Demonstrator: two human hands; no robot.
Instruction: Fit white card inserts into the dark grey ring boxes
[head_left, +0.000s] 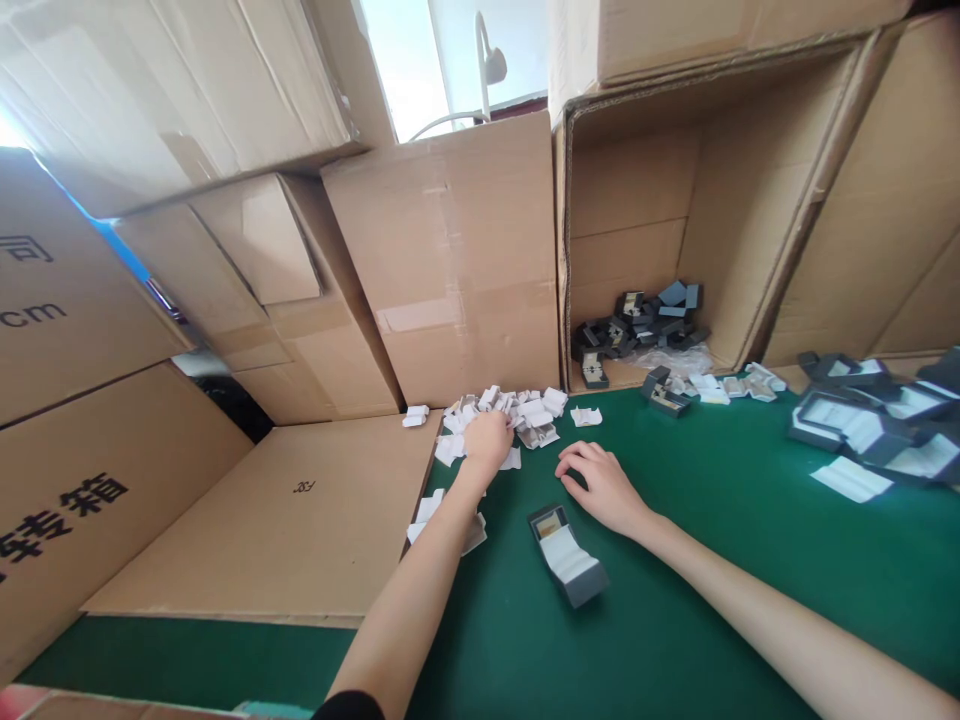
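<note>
My left hand (487, 440) reaches into a heap of folded white inserts (534, 410) at the far edge of the green table. Its fingers are curled in among them, and whatever they grip is hidden. Just right of centre, my right hand (602, 485) is held over the tabletop, empty, with its fingers loosely bent and the thumb apart. Below it lies an opened dark grey box (576, 585) with a white lining and a small gold-coloured patch inside one half. More white pieces (429, 508) lie beside my left forearm.
A large open carton (637, 190) on its side holds several dark boxes (637, 325). Another dark box (665, 392) lies before it. At right is a pile of dark boxes with white linings (885, 415). A flat cardboard sheet (262, 520) covers the left; stacked cartons (457, 270) wall the back.
</note>
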